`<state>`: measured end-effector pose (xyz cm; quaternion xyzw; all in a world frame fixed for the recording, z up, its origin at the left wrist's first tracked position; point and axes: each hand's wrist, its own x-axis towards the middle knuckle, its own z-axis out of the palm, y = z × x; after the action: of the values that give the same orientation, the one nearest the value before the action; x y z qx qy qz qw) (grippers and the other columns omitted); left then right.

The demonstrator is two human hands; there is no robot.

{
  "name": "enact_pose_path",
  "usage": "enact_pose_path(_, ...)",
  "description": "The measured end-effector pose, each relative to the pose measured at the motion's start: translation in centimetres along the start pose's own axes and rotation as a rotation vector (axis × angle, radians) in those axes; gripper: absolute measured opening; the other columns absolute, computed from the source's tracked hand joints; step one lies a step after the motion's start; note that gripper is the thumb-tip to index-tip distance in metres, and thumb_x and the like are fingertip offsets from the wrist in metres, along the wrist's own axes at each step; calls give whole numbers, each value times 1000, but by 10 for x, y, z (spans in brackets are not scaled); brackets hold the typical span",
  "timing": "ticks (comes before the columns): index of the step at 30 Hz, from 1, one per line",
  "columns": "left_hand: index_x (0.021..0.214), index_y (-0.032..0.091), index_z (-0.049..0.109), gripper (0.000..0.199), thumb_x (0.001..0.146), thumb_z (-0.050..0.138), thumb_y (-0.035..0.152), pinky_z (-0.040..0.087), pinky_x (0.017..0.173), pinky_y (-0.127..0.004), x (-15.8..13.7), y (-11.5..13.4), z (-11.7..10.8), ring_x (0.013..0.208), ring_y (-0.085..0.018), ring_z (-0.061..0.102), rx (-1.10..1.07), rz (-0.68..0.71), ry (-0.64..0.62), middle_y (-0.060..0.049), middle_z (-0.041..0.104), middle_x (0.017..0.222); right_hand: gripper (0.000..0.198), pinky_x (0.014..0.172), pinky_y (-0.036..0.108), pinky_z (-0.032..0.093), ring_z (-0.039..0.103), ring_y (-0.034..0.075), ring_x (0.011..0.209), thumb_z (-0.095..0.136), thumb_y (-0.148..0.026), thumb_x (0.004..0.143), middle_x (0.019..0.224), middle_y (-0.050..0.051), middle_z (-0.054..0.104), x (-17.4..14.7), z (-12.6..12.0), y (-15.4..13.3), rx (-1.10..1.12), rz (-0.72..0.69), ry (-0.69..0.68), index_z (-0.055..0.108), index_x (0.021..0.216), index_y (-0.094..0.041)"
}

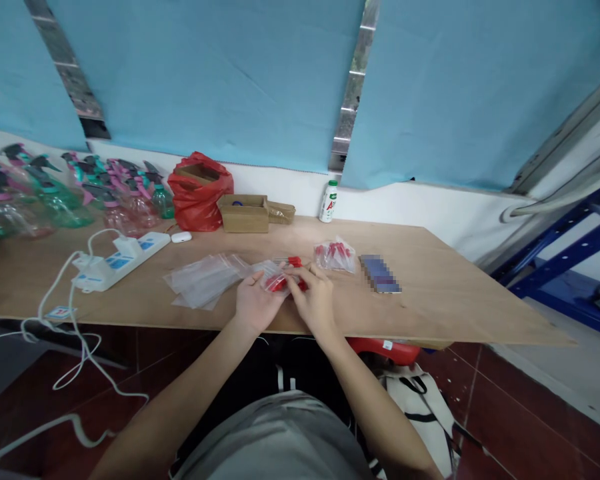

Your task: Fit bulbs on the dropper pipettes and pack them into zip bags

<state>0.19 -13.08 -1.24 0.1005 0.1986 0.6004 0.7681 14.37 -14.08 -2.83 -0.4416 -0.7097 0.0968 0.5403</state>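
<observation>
My left hand (261, 303) is turned palm up above the table's front part and grips a small clear plastic bag (267, 270). Red pieces (278, 284) show through the plastic. From the right, my right hand (314, 293) bends its fingers over the same bag and the red pieces; its fingertips partly cover them. Just beyond the fingers lies a red-handled piece (294, 261) with a thin metal shaft. Flat clear bags (207, 280) are spread left of my left hand. A filled bag of red pieces (335, 255) rests beyond my right hand.
A phone (380, 273) lies at right. A white power strip (123, 260) with cables and a white case (181, 237) lie left. Behind stand spray bottles (63, 200), a red bag (197, 200), a cardboard box (244, 215) and a white bottle (329, 202).
</observation>
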Motion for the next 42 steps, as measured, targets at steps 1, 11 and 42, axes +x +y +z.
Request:
enact_pose_path(1,145,9,59,52,99,36,18,62,98,-50,-1,-1,1,102,-30,77,6,0,-4,-19,78,116,18,89,37,56,70,23,91,65,-29,102,100,7,71,1,-1,-1,33,-3,22,82,108,-27)
enact_pose_path(11,139,7,61,49,103,31,22,61,102,-50,-10,4,10,104,-31,78,-18,25,81,-18,78,111,9,103,46,53,63,29,116,77,-29,93,116,10,65,1,-7,-14,7,-116,-30,74,100,-26)
enact_pose_path(42,150,1,54,63,93,39,23,60,104,-53,-11,5,9,118,-34,74,135,-63,-147,-21,77,123,22,110,45,47,62,27,115,80,-8,84,112,5,73,10,-13,-15,172,-127,-259,74,98,-24)
